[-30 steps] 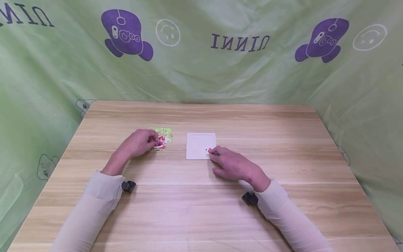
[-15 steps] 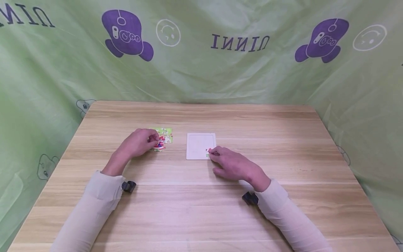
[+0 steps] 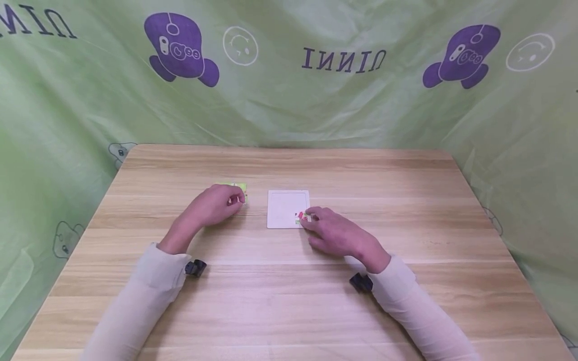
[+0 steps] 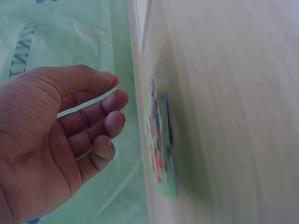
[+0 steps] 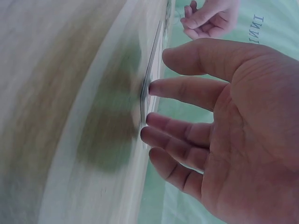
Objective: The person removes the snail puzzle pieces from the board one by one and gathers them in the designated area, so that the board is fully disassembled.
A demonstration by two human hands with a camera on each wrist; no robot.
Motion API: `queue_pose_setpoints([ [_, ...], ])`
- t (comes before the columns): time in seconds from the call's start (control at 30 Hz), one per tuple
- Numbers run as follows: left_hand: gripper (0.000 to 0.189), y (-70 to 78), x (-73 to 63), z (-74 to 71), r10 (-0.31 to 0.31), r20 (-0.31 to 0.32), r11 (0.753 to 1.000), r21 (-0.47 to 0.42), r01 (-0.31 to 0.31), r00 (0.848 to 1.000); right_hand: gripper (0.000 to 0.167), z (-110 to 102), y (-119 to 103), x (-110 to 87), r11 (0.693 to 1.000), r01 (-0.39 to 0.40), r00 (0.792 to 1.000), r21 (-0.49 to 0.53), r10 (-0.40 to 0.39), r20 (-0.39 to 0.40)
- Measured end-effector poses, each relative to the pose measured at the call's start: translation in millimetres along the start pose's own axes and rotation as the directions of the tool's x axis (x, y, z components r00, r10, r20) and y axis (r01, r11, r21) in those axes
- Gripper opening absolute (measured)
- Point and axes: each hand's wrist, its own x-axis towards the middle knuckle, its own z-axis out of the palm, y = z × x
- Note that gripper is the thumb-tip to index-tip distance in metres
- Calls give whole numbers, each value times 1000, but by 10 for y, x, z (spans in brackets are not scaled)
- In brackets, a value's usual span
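Note:
My left hand (image 3: 217,206) hovers above a stack of puzzle pieces (image 3: 239,186) left of centre, hiding most of it. In the left wrist view that hand (image 4: 51,126) has loosely curled fingers, thumb near the index finger, and no piece shows between them. The colourful pieces (image 4: 159,140) lie apart from the fingertips. A white square puzzle board (image 3: 280,203) sits to the right, with a red, white and green puzzle piece (image 3: 299,216) in its lower right corner. My right hand (image 3: 340,234) touches there; its fingers (image 5: 187,88) are fairly straight, with fingertips on the board.
A light wooden table (image 3: 271,291) carries everything. Green printed cloth (image 3: 280,110) hangs behind it and at both sides. Small black cameras (image 3: 195,268) are fixed at both sleeve cuffs.
My left hand has moved right over the puzzle pieces. My right fingers have shifted slightly and lifted apart, showing more of the piece on the board.

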Motion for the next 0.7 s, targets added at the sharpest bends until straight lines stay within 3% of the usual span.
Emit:
queue_pose_setpoints([
  [0.33, 14, 246, 188, 179, 98, 19, 995, -3, -98, 995, 44, -16, 56, -2, 999, 47, 999, -7, -47, -27],
  [0.7, 7, 526, 375, 361, 115, 82, 993, 4, -116, 990, 52, -69, 60, 7, 999, 23, 999, 26, -24, 47],
])
